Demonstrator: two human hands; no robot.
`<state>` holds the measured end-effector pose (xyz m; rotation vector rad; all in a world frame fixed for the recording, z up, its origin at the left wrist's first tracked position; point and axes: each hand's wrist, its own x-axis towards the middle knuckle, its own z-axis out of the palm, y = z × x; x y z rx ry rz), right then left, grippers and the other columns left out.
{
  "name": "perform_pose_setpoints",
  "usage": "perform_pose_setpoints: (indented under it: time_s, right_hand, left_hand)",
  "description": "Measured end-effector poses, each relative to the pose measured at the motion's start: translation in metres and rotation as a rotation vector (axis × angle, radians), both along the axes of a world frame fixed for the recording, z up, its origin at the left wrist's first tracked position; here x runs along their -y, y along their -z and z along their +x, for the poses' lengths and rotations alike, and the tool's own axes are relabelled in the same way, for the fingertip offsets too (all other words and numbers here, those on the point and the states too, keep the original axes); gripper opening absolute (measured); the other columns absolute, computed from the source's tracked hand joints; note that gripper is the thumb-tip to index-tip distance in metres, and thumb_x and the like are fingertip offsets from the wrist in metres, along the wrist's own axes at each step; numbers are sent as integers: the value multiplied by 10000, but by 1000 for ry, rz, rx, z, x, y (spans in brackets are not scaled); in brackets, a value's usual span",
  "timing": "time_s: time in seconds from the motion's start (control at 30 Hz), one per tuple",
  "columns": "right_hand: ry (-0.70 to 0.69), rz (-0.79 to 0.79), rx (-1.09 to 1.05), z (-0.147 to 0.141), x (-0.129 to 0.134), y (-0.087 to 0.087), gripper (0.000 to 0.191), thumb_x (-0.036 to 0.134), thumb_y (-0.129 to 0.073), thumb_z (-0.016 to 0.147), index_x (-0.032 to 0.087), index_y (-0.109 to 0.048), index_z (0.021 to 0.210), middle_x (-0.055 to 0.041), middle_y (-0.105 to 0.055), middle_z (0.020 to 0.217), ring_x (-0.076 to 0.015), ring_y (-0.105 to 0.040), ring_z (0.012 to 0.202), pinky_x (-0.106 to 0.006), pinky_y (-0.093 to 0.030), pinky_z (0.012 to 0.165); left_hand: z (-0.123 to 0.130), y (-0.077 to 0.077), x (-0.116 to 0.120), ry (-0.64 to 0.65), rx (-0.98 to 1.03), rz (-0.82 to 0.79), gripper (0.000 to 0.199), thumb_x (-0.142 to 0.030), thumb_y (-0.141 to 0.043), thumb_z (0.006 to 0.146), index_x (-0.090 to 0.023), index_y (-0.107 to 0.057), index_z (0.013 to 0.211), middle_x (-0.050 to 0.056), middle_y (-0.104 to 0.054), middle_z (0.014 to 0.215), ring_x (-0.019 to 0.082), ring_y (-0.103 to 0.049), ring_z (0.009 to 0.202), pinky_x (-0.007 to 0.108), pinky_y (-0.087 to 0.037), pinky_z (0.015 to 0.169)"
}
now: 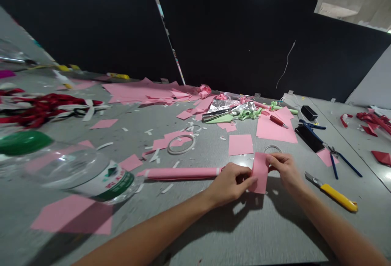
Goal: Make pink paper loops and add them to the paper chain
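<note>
Between my two hands a narrow rectangle of pink paper [260,178] is held up off the table. My left hand [229,182] pinches its left edge low down, and my right hand [282,168] grips the upper right edge between thumb and fingers. Just left of my left hand lies a rolled pink paper tube [183,173] with white bands near its ends. Beyond the held paper are a flat pink square [240,144] and a small ring [272,149], partly covered by my right hand. To the right rests a yellow utility knife [337,196].
A clear plastic bottle [76,168] with a green cap lies at left. A tape roll [181,144], scissors [214,115], blue-handled pliers [332,158] and a black phone [308,137] lie on the grey table. Pink scraps and red ribbons [45,109] spread farther back, before a black partition [229,34].
</note>
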<state>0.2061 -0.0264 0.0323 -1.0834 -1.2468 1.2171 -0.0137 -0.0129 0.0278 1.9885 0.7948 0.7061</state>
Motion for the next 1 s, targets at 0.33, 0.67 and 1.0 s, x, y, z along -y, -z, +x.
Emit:
perform_pose_setpoints:
  time_s: [0.33, 0.67, 1.0]
  right_hand:
    - [-133, 3, 153, -7, 3, 4, 476, 684, -750, 870, 220, -827, 796, -75, -719, 750, -209, -609, 691, -347, -519, 660]
    - [-170, 8, 196, -8, 3, 16, 486, 634, -727, 888, 196, -746, 677, -26, -576, 630, -168, -455, 601, -327, -376, 604]
    - [-299, -54, 296, -16, 8, 21, 491, 582, -686, 901, 189, -622, 613, 30, -418, 566, -117, -313, 537, -289, -224, 520]
  left_hand:
    - [3, -1, -4, -158, 119, -86, 395, -449, -561, 986, -180, -600, 699, -3, -584, 660, 151, -498, 639, 279, -373, 629]
    - [-1, -6, -5, -165, 182, -100, 392, -480, -599, 980, -168, -649, 749, -5, -605, 651, 150, -524, 629, 269, -386, 621]
    - [8, 2, -2, -148, 180, 36, 257, -325, -602, 982, -182, -718, 804, 39, -706, 837, 195, -618, 815, 313, -431, 786]
